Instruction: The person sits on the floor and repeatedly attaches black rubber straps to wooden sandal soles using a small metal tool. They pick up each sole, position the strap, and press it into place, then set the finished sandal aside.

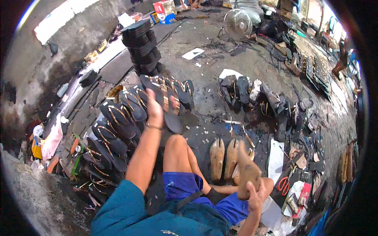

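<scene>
My left hand [154, 109] reaches out to a row of black sandals and is closed round one sandal [173, 122] with gold-edged straps; its fingertips show on the far side. More black sandals [112, 114] with gold trim stand packed in a curve to the left of that arm. Over my right thigh, my right hand [256, 196] grips the heel end of a wooden shoe last [249, 173], its toe pointing up and away. Beside it on the floor stand more wooden lasts [217, 159], partly hidden behind the held one.
A tall stack of black soles [141, 49] rises beyond the sandals. More footwear [242, 88] lies ahead to the right, near a hand tool [246, 135]. Red-handled scissors [283, 185] and scraps lie at my right. A fan [237, 23] stands at the back.
</scene>
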`<state>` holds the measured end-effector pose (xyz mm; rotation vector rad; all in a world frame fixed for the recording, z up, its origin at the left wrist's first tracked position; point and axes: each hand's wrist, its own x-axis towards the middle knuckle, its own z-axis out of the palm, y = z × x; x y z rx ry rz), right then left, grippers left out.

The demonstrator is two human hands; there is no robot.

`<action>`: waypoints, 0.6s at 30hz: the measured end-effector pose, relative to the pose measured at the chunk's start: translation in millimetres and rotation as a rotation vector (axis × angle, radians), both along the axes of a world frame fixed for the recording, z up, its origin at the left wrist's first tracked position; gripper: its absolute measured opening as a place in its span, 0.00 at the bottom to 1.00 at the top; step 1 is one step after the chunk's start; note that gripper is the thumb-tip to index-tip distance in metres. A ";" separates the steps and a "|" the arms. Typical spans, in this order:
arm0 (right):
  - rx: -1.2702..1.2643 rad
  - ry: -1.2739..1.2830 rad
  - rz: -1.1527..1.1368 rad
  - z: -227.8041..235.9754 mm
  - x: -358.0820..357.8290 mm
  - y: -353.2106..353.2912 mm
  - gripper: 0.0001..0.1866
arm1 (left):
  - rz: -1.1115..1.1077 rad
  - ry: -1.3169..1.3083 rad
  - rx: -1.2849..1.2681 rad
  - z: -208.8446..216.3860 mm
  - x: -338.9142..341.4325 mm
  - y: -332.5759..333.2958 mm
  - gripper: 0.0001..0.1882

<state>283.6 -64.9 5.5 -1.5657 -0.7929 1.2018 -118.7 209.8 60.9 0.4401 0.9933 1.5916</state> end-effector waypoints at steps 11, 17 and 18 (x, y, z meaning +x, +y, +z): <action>-0.628 -0.986 -0.001 -159.8 91.4 133.1 0.37 | 0.123 0.941 0.380 -82.7 -17.6 -18.4 0.30; 0.069 -1.206 0.039 -134.1 99.9 263.3 0.24 | -0.401 0.884 0.140 -190.7 144.5 -83.0 0.27; 0.035 -1.269 0.021 -146.7 122.7 287.5 0.24 | -0.533 0.893 0.166 -189.2 174.0 -92.6 0.28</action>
